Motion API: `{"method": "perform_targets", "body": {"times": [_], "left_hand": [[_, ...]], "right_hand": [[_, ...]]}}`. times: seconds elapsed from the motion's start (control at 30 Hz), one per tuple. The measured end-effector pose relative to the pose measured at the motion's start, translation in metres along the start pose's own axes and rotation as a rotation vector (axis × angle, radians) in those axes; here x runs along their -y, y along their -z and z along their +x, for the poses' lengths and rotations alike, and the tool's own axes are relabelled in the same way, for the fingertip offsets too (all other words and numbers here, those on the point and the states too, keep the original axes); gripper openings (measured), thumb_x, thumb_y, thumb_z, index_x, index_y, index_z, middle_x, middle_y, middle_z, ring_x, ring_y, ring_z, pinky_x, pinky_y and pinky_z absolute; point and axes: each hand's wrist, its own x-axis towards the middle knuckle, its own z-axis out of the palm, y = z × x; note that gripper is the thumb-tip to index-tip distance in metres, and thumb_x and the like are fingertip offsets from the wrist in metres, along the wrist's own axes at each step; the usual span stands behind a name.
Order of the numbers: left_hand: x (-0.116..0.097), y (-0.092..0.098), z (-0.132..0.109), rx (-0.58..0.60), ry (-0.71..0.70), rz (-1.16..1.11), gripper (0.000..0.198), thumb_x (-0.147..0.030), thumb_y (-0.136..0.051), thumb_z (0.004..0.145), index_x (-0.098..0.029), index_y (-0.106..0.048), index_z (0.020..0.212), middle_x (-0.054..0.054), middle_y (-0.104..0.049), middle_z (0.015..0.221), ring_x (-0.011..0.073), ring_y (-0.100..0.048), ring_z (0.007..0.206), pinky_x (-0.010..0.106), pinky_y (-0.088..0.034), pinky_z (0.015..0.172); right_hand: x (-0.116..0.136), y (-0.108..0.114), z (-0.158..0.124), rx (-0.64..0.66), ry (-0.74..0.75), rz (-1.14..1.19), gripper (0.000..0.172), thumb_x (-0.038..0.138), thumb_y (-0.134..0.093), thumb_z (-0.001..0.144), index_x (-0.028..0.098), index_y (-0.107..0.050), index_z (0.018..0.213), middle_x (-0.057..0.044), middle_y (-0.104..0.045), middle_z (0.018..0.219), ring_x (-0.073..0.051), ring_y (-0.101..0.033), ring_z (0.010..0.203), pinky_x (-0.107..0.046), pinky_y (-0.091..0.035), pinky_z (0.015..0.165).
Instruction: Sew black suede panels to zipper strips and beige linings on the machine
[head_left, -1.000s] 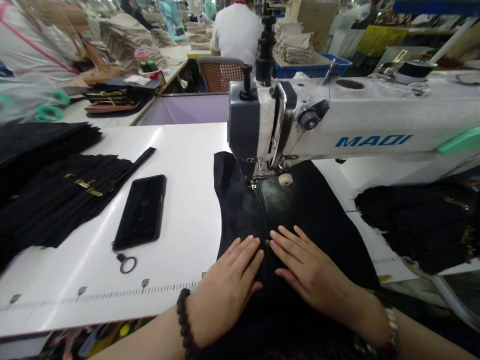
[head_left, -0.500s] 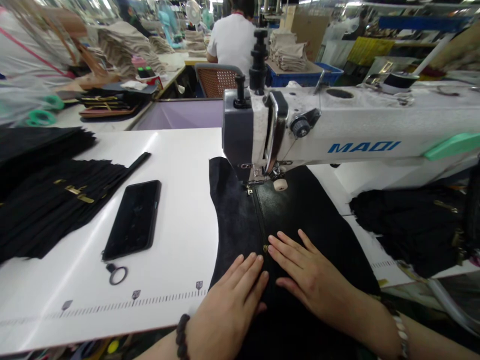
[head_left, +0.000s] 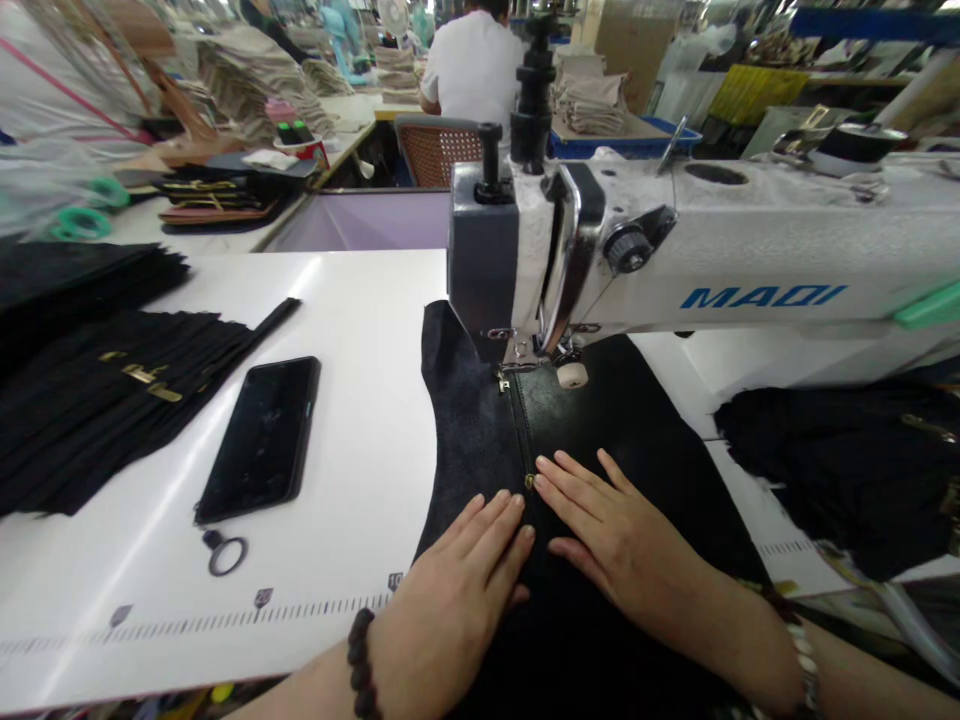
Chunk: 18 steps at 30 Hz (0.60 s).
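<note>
A black leather piece [head_left: 645,430] lies under the needle end of a white sewing machine [head_left: 750,240]. Down its middle runs a black zipper [head_left: 519,420], with a gold zipper pull [head_left: 530,481] near my fingertips. My left hand [head_left: 465,590] rests flat on the leather left of the zipper, fingers stretched out and holding nothing. Flat on the leather to the right lies my right hand [head_left: 615,535], its fingers spread and its index fingertip close by the gold pull. The presser foot sits over the zipper's far end, partly hidden by the machine head.
A black phone [head_left: 261,435] with a ring strap [head_left: 227,555] lies on the white table [head_left: 367,400] at left. Black zippered pieces [head_left: 112,390] are stacked beyond it; another dark bundle [head_left: 847,460] lies right. A person in a white shirt [head_left: 474,80] sits ahead.
The camera view has shifted slightly, so the machine appears a little larger and farther right. Both hands stay flat on the leather, and the zipper pull lies marginally closer to the presser foot.
</note>
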Motion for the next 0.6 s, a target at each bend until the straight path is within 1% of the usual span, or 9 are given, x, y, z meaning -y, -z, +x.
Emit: {"method": "perform_targets", "body": {"times": [0.2, 0.33, 0.53, 0.6], "left_hand": [[0.003, 0.000, 0.003, -0.009, 0.010, -0.004, 0.031, -0.023, -0.045, 0.089, -0.009, -0.052, 0.116, 0.016, -0.051, 0.124, 0.0274, -0.044, 0.118, 0.043, -0.044, 0.094], [0.005, -0.001, 0.004, -0.008, 0.009, -0.001, 0.031, -0.023, -0.043, 0.089, -0.009, -0.052, 0.116, 0.016, -0.051, 0.124, 0.0278, -0.044, 0.118, 0.044, -0.045, 0.093], [0.011, -0.001, 0.008, 0.025, 0.011, -0.009, 0.033, -0.023, -0.042, 0.089, -0.009, -0.050, 0.118, 0.017, -0.049, 0.126, 0.0282, -0.043, 0.119, 0.045, -0.043, 0.094], [0.014, -0.002, 0.010, 0.029, 0.010, -0.012, 0.034, -0.023, -0.042, 0.090, -0.009, -0.049, 0.119, 0.017, -0.049, 0.126, 0.0284, -0.042, 0.120, 0.045, -0.043, 0.094]], "right_hand": [[-0.002, -0.001, 0.005, -0.018, -0.009, -0.007, 0.038, 0.027, -0.035, 0.090, 0.017, -0.044, 0.125, -0.005, -0.046, 0.130, -0.021, -0.041, 0.120, -0.049, -0.037, 0.096], [-0.003, -0.001, 0.007, -0.018, -0.006, -0.018, 0.037, 0.027, -0.035, 0.090, 0.017, -0.045, 0.124, -0.006, -0.046, 0.130, -0.021, -0.041, 0.120, -0.048, -0.037, 0.096], [-0.006, -0.001, 0.013, -0.018, -0.025, -0.029, 0.037, 0.027, -0.032, 0.091, 0.015, -0.045, 0.124, -0.005, -0.046, 0.130, -0.021, -0.041, 0.120, -0.049, -0.038, 0.095], [-0.008, -0.001, 0.017, -0.012, -0.018, -0.031, 0.037, 0.027, -0.033, 0.090, 0.015, -0.046, 0.123, -0.005, -0.046, 0.130, -0.021, -0.041, 0.120, -0.049, -0.038, 0.095]]}}
